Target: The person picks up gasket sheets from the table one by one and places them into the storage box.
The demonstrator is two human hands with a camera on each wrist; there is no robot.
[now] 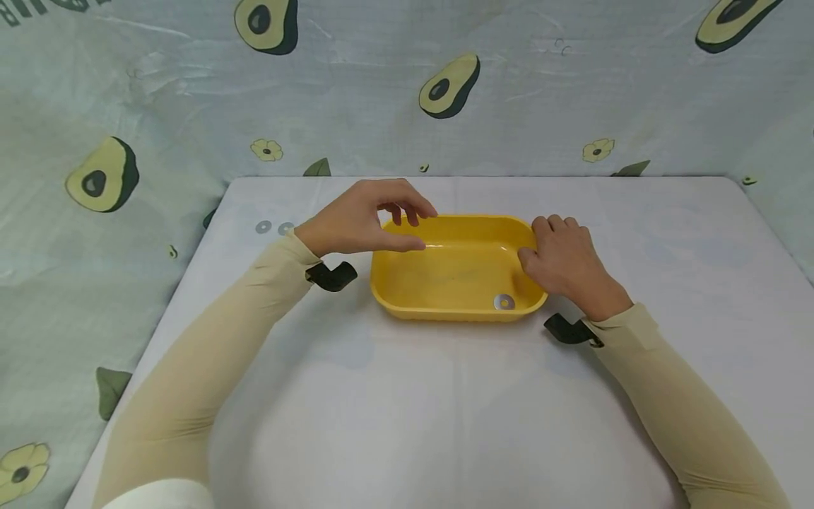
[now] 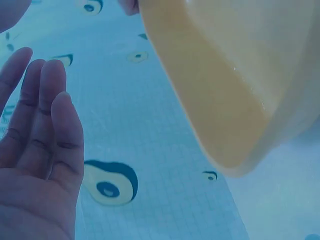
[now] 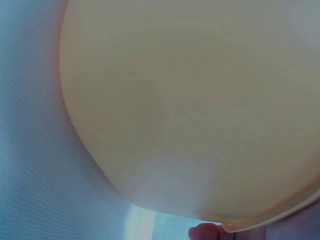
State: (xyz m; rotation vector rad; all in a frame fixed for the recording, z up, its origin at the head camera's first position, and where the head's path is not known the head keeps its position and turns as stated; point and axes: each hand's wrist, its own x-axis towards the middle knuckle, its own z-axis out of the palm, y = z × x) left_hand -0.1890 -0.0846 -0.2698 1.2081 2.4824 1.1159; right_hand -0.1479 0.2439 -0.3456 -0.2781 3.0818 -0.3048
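A yellow plastic tray (image 1: pixel 458 268) with rounded corners stands on the white table; its wall (image 2: pixel 200 75) fills the upper right of the left wrist view. One flat metal washer (image 1: pixel 504 302) lies inside, near the front right corner. My right hand (image 1: pixel 562 261) grips the tray's right end, thumb over the rim; in the right wrist view the tray's pale surface (image 3: pixel 190 100) covers most of the frame, with fingertips (image 3: pixel 205 231) below. Over the tray's left end hovers my left hand (image 1: pixel 375 219), thumb and fingers spread apart, nothing seen between them.
Two more metal washers, one farther left (image 1: pixel 263 227) and one beside my left wrist (image 1: pixel 285 228), lie on the white tabletop (image 1: pixel 407 410). An avocado-print cloth (image 1: pixel 356 92) hangs behind the table and down its left side. A dark strap piece (image 1: pixel 332 276) sticks out under my left wrist.
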